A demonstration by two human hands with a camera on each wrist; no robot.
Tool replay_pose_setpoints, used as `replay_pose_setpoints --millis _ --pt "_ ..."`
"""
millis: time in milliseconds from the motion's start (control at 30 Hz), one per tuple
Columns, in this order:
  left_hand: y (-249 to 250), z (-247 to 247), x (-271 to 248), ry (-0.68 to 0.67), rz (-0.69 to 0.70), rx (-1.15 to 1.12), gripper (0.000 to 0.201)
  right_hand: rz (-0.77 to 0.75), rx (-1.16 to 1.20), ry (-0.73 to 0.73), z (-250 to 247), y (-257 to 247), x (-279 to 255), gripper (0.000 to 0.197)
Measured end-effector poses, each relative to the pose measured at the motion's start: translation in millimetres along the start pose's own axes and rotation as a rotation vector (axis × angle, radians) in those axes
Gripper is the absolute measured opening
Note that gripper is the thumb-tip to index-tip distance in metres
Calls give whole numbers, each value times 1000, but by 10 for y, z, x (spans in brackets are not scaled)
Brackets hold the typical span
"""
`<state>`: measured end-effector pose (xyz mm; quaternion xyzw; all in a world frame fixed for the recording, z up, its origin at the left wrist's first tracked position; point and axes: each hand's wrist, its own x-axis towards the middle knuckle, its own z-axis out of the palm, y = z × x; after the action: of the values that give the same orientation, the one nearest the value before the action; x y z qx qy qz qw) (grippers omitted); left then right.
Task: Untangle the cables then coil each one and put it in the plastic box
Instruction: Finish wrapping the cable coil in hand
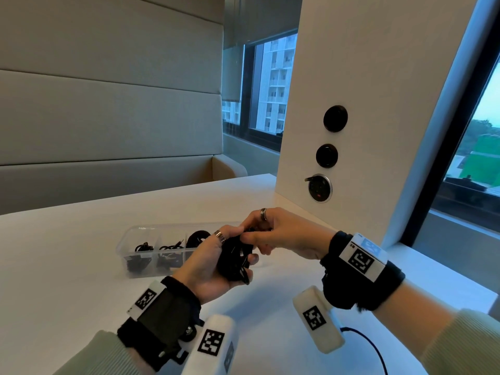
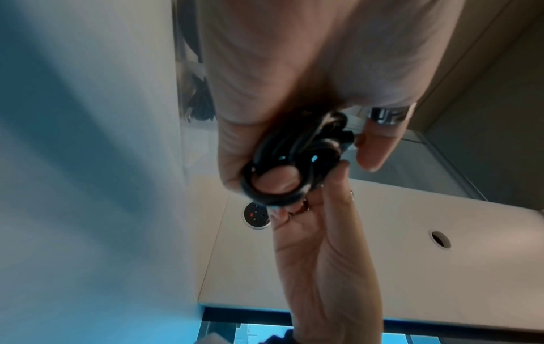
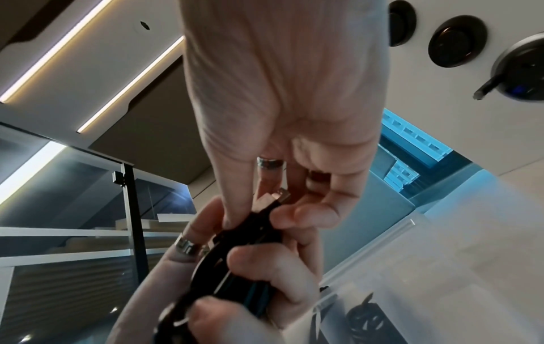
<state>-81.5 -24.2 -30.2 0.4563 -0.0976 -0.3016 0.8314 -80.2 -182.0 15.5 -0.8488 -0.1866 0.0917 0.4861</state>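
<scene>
A coiled black cable (image 1: 234,259) sits in my left hand (image 1: 216,262), whose fingers curl round the loops above the white table (image 1: 81,266). My right hand (image 1: 266,234) pinches the cable's plug end at the top of the coil; the right wrist view shows a metal USB plug (image 3: 272,197) between thumb and fingers. In the left wrist view the coil (image 2: 282,163) is wrapped in my left palm. Just behind the hands stands the clear plastic box (image 1: 127,240), divided into compartments, with black coiled cables (image 1: 142,251) in them.
A white pillar (image 1: 351,104) with round black sockets (image 1: 326,155) rises at the table's right, close behind my right hand. A padded bench back (image 1: 108,117) runs behind the table. A thin black wire (image 1: 370,345) trails on the table under my right wrist.
</scene>
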Motion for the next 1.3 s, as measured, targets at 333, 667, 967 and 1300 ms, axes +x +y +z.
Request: replay_pose_setpoints --millis 333,667,967,1300 --pt "-11 -4 28 83 -129 -9 49 -177 -233 170 122 -77 -44 15" --pt "9 72 -53 3 -199 73 49 -223 -337 29 56 -180 -68 18" --pt "-32 84 -56 -26 -187 134 62 -291 -292 6 79 -92 -77 17" --pt "-36 122 -31 69 -16 203 59 -281 -348 86 100 -109 -69 26"
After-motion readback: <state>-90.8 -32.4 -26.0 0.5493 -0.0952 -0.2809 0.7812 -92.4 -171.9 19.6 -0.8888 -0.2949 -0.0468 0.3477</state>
